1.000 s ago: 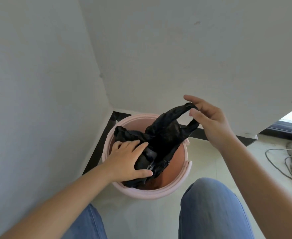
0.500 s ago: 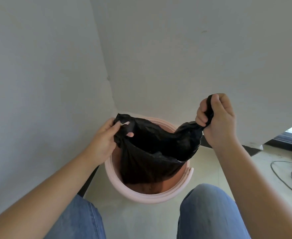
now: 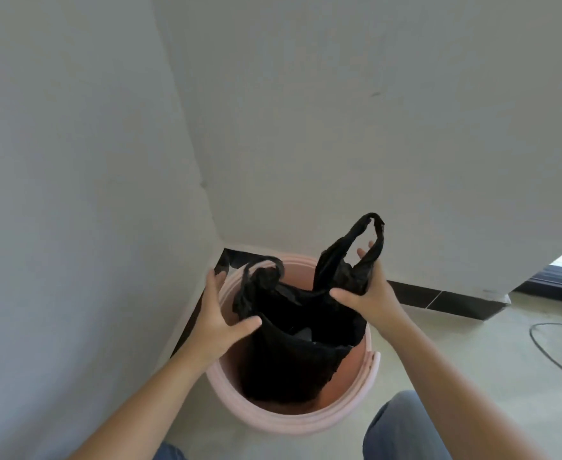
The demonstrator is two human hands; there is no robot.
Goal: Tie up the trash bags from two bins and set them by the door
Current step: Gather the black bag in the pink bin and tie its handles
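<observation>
Pale walls meet in a corner just behind the pink bin [image 3: 292, 423], which stands on the light floor [image 3: 472, 376] with the black trash bag [image 3: 292, 353] sitting inside it, its body down in the tub and both handle loops raised above the rim. My right hand [image 3: 369, 293] grips the base of the right handle loop [image 3: 365, 240], thumb across the front and fingers curled behind the bunched plastic, so the loop stands up against the wall. My left hand [image 3: 219, 313] is spread, thumb reaching toward the bag's edge and fingers fanned by the left handle loop [image 3: 263, 270], which stands crumpled on its own; I cannot tell whether any fingertip touches it. Half a second ago that hand was pinching this loop and the bag mouth was stretched wide between my fists; now the left side has been let go and the right grip has slid lower. I judge I am regrasping to bring the two loops together for the knot, so the tying itself is not begun. Beyond the bin, dark skirting [image 3: 439, 297] runs along the wall, a grey cable [image 3: 551, 356] lies on the floor at right, and my jeans-clad knee [image 3: 405, 429] fills the lower edge.
</observation>
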